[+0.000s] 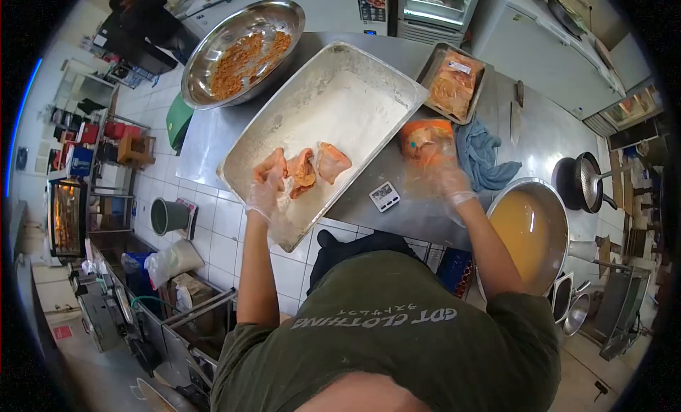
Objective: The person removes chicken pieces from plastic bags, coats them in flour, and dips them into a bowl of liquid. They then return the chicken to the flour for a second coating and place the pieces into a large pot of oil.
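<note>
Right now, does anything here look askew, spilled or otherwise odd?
The large tray looks odd: it sits at a slant, its near corner jutting past the edge of the table over the floor, where it might get knocked. A crumpled blue cloth also lies bunched near the knife. I see no obvious spill.

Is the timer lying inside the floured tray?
No, the timer lies on the steel table, outside the tray.
</note>
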A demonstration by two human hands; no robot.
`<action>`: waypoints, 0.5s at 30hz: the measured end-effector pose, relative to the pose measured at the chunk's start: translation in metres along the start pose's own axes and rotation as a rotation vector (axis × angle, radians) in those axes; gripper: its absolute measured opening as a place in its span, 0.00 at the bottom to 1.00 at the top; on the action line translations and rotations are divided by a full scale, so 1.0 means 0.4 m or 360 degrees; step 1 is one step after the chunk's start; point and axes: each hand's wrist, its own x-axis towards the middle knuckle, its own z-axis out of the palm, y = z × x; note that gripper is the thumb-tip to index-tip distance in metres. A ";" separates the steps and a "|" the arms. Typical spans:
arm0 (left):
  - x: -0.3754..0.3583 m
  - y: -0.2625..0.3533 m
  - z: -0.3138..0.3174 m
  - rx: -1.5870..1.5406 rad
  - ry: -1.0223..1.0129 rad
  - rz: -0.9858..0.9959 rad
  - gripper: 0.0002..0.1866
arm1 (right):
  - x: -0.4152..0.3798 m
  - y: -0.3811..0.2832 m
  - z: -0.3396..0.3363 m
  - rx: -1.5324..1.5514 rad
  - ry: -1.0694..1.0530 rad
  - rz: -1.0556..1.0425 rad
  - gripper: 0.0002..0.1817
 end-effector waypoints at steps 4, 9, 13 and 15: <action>-0.016 -0.005 0.085 0.0063 -0.0186 0.0105 0.35 | 0.053 0.005 0.074 -0.0047 0.0367 0.0230 0.26; -0.041 -0.002 0.150 0.0277 -0.0195 0.0359 0.26 | 0.114 -0.072 -0.017 -0.0139 0.0195 0.0398 0.17; -0.045 -0.016 0.138 0.0093 -0.0219 0.0214 0.26 | 0.117 -0.077 -0.044 0.0094 -0.0094 0.0601 0.13; -0.073 0.017 0.127 0.0077 -0.0174 0.0230 0.24 | 0.105 -0.075 -0.096 0.0186 -0.0034 0.0642 0.14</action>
